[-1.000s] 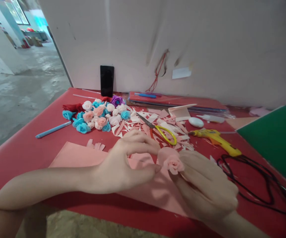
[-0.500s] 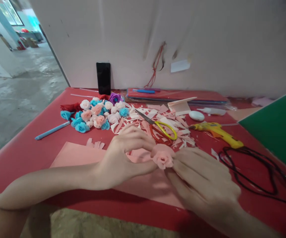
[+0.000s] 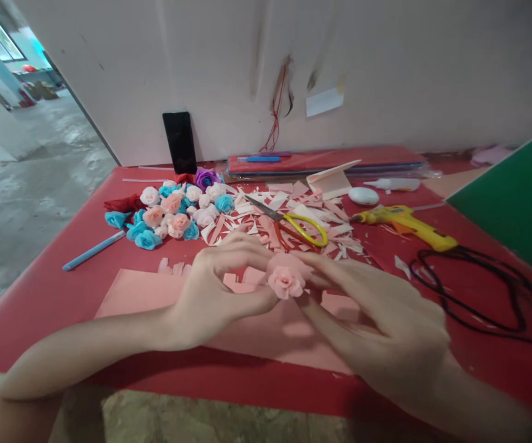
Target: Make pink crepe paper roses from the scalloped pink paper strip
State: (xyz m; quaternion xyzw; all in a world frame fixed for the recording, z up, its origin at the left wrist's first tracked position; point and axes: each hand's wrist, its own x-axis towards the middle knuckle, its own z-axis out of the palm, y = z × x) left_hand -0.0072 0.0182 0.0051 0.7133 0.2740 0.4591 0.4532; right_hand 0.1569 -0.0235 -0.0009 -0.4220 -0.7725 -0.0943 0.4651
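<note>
A pink paper rose (image 3: pixel 286 281) is held up between both hands, its petals facing me. My left hand (image 3: pixel 222 286) pinches it from the left, thumb below and fingers behind. From the right, my right hand (image 3: pixel 381 314) grips its other side between thumb and fingers. Beneath the hands lies a pink paper sheet (image 3: pixel 141 289) with small cut pieces on it. Just beyond are scissors (image 3: pixel 288 221) with yellow and red handles, resting on a heap of pink and white paper scraps (image 3: pixel 242 218).
Finished paper roses (image 3: pixel 168 212) cluster at the left, near a blue pen (image 3: pixel 94 250). A phone (image 3: pixel 179 143) leans on the wall. At the right lie a yellow glue gun (image 3: pixel 404 226), its black cord (image 3: pixel 482 329), a white oval object (image 3: pixel 363 196) and a green board (image 3: pixel 515 209).
The view has shifted slightly. Between the hands, the rose has turned a little to face me, and my right hand's fingers have spread farther apart around it.
</note>
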